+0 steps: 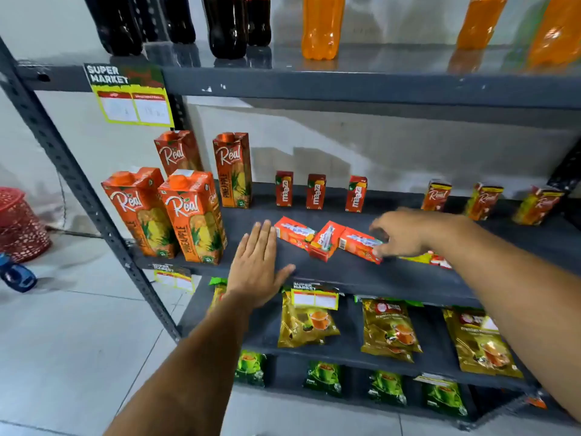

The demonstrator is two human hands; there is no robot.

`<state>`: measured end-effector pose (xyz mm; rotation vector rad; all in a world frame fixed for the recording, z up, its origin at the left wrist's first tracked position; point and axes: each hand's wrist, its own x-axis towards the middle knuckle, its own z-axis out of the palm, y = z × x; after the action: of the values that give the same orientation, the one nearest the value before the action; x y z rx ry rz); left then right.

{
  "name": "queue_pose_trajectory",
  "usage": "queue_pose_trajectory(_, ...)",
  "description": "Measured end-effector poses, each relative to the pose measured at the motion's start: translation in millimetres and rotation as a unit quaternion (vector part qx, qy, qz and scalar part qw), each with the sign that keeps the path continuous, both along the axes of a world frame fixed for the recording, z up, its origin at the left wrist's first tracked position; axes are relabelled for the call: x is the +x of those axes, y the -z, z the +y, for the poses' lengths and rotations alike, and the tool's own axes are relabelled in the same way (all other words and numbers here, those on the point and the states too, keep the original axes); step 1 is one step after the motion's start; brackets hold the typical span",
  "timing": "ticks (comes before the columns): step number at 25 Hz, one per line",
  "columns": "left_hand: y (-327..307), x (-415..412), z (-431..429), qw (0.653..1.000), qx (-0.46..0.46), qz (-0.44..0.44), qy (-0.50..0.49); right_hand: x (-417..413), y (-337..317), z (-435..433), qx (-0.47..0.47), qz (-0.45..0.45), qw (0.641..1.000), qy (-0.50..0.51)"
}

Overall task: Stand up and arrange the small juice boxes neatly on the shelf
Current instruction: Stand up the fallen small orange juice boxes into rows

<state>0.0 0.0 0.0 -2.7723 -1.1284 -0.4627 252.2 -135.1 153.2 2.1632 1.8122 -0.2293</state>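
Three glossy cardboard juice boxes lie flat near the front edge of the dark matte metal shelf. The right hand curls loosely over the rightmost box, grip unclear. The left hand rests flat, fingers spread wide, at the front edge.

Left hand flat, fingers spread; right hand curled downward

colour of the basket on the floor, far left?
Red basket, with a patterned openwork side; head view.
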Motion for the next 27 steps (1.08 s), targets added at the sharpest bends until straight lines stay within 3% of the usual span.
queue_pose_trajectory(2, 14, 3, 15, 0.998, -0.053, 0.013, -0.015, 0, 3, 34, 0.004, -0.007, 1.0, 0.011)
queue_pose_trajectory(6, 37, 0, 37, 0.993, -0.094, 0.061, -0.023, -6, 17, 93, 0.016, 0.07, 0.997, 0.032)
queue_pose_trajectory(11, 44, -1, 40, 0.996, -0.086, 0.015, 0.013, -21, 58, 136, 0.045, 0.132, 0.99, 0.031)
queue_pose_trajectory(18, 31, -14, 47, 0.995, -0.096, 0.001, 0.009, -38, 120, 152, 0.103, 0.039, 0.992, 0.058)
queue_pose_trajectory(27, 40, -15, 47, 0.995, -0.087, 0.025, -0.04, -43, 128, 155, 0.125, 0.026, 0.99, 0.064)
